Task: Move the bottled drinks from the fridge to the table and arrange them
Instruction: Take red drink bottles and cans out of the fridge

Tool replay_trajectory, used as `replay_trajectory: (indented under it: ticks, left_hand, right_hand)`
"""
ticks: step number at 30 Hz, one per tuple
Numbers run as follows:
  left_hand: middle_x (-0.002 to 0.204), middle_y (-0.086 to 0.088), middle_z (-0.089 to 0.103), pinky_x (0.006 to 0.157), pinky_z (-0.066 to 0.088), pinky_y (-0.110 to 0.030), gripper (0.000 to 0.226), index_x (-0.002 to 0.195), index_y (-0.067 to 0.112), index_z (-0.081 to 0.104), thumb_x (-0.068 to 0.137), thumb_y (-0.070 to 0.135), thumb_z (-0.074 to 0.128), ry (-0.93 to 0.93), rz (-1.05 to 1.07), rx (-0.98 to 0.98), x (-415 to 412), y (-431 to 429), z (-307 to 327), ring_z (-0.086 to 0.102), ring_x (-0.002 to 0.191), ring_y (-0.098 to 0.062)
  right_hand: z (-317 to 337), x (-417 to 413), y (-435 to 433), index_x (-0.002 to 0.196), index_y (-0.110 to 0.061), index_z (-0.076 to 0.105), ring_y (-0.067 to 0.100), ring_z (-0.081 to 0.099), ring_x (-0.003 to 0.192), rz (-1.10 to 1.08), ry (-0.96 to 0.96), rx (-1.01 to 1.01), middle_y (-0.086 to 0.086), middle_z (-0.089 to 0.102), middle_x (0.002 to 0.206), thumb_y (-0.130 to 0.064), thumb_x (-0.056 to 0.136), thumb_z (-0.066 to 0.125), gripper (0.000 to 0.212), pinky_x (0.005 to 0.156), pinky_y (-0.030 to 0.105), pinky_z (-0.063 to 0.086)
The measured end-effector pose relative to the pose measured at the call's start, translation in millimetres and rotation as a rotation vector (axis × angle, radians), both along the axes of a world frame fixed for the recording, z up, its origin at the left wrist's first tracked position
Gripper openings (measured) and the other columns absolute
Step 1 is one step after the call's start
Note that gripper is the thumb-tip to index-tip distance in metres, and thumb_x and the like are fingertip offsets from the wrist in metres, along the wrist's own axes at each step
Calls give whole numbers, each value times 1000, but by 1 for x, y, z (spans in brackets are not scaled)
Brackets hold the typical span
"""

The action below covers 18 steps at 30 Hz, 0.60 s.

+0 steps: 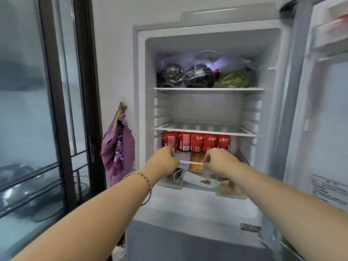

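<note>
Item: row of red-labelled drinks [196, 144], five across, standing upright on the third shelf down of the open fridge [207, 42]; long axes vertical; upper ends hidden behind the front edge of the shelf above [205, 131], pale cap shapes showing faintly through it.

Position relative to hands: the row lies straight ahead of and slightly above both hands, further into the fridge; left hand [163, 159] sits just in front of the leftmost drink [169, 141], knuckles overlapping its lower part; right hand [220, 159] sits below the rightmost drink [224, 141], fingertips near the white front rail [192, 162] of the drinks' shelf; each hand is nearer its own end of the row, the three middle drinks between them.

Hand state: fingers of both curled inward; whether they grip a drink, pinch the rail or hold nothing cannot be told.

Judgement: the reach is at the shelf front; a drink must come forward and out under the low shelf above, so a grasp round the label seems the likelier one.

Other contents: an orange item [195, 161] below the rail, kind unclear; foil-wrapped lumps [185, 76] and bagged greens [233, 80] on the top shelf.

Counter: not in view; no drink yet seen outside the fridge.
</note>
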State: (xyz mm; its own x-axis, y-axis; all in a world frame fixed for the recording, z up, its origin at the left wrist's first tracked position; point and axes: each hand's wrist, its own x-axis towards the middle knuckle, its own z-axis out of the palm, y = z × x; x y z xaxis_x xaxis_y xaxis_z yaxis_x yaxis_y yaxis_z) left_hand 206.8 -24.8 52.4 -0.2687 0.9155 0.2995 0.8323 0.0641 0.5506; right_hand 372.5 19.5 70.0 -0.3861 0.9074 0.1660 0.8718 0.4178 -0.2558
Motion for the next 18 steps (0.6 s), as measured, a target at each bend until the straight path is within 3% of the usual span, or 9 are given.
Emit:
replay_trajectory:
  ticks: [4, 8, 12, 14, 18]
  left_hand:
    - [107, -8, 59, 77, 49, -32, 27, 114, 11, 53, 87, 15, 52, -75, 6, 5, -25, 76, -9, 58, 90, -23]
    - [121, -11, 52, 92, 49, -40, 41, 125, 11, 45, 86, 19, 56, -105, 5, 19, -43, 140, -20, 57, 104, -28]
    - [146, -14, 23, 111, 32, -40, 73, 142, 8, 20, 84, 19, 63, -132, 16, 35, -64, 206, -29, 33, 133, -30]
    - [149, -16, 15, 114, 26, -41, 81, 143, 6, 14, 83, 22, 66, -100, 57, 36, -73, 233, -34, 22, 138, -32]
    - [141, -20, 28, 113, 27, -39, 74, 138, 1, 25, 84, 33, 64, -68, 93, 59, -86, 273, -44, 28, 132, -32]
  right_hand:
    - [-17, -25, 78, 106, -15, 65, 22, 61, 99, -36, 13, -27, 3, 65, 110, -19, 89, 55, 20, 82, 31, 49]
    - [-32, -49, 136, 111, -14, 62, 22, 60, 100, -78, 6, -15, 4, 63, 111, -17, 90, 53, 23, 83, 33, 51]
    - [-41, -81, 196, 122, -13, 54, 26, 56, 108, -110, 48, 5, 7, 53, 122, -28, 90, 54, 35, 92, 37, 49]
    - [-47, -95, 222, 127, -11, 47, 28, 52, 113, -156, 90, 13, 10, 47, 127, -30, 91, 54, 42, 94, 36, 46]
    - [-58, -116, 262, 135, -7, 37, 32, 39, 128, -252, 193, 59, 17, 39, 137, -33, 92, 53, 54, 103, 37, 39]
